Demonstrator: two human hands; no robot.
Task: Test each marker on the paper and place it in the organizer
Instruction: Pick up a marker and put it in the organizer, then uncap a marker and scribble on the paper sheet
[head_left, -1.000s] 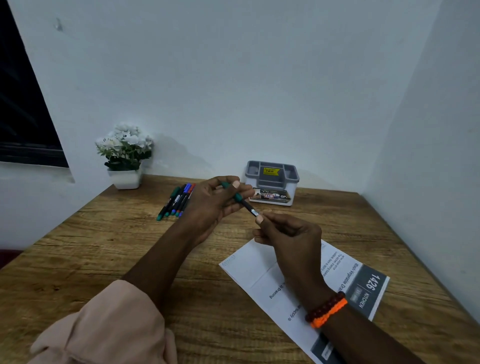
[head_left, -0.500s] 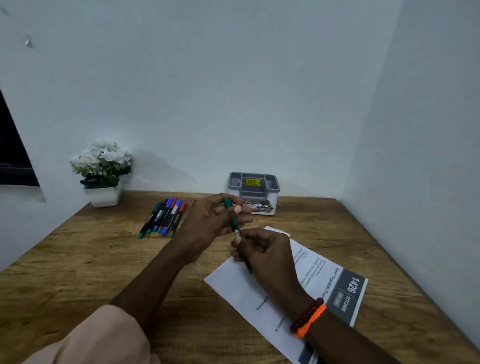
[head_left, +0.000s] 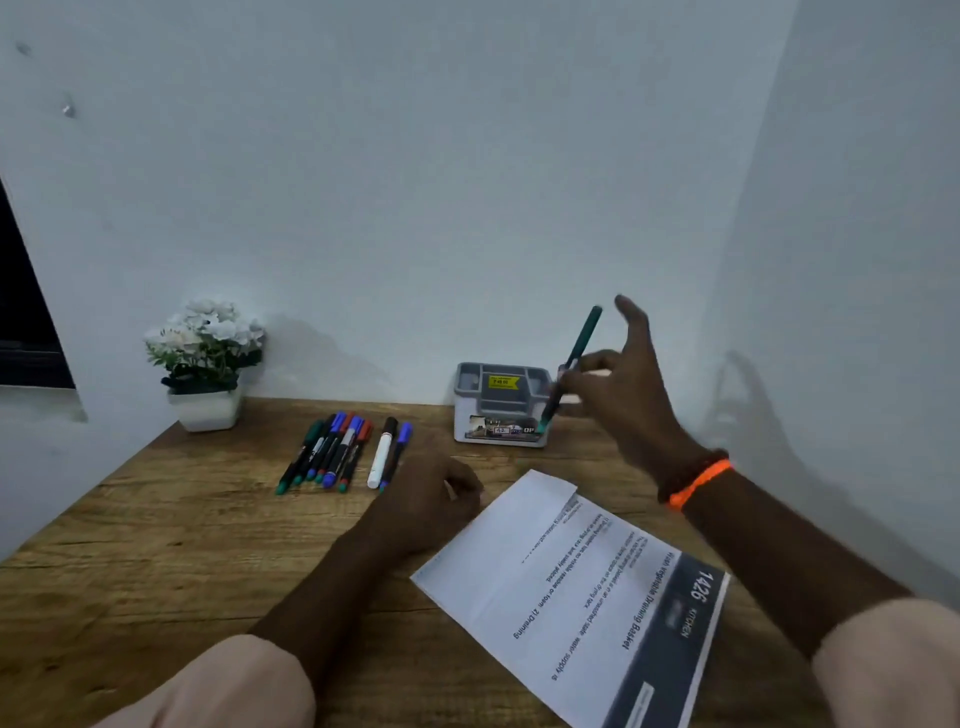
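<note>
My right hand (head_left: 621, 387) holds a green marker (head_left: 574, 358) tilted, its lower end just over the right front corner of the grey organizer (head_left: 503, 410) at the back of the desk. My left hand (head_left: 431, 499) rests loosely curled on the wood beside the printed paper (head_left: 571, 587), holding nothing I can see. Several markers (head_left: 337, 449) lie in a row left of the organizer, with a white-barrelled marker (head_left: 382, 452) and a blue-capped marker (head_left: 399, 452) slightly apart on the right.
A white pot of white flowers (head_left: 205, 364) stands at the back left against the wall. Walls close the desk (head_left: 156, 545) at the back and right. A dark window edge (head_left: 21, 312) is at far left.
Both hands held the green marker together over the paper; now my right hand alone has carried it up and back to the organizer, and my left hand has dropped to the desk.
</note>
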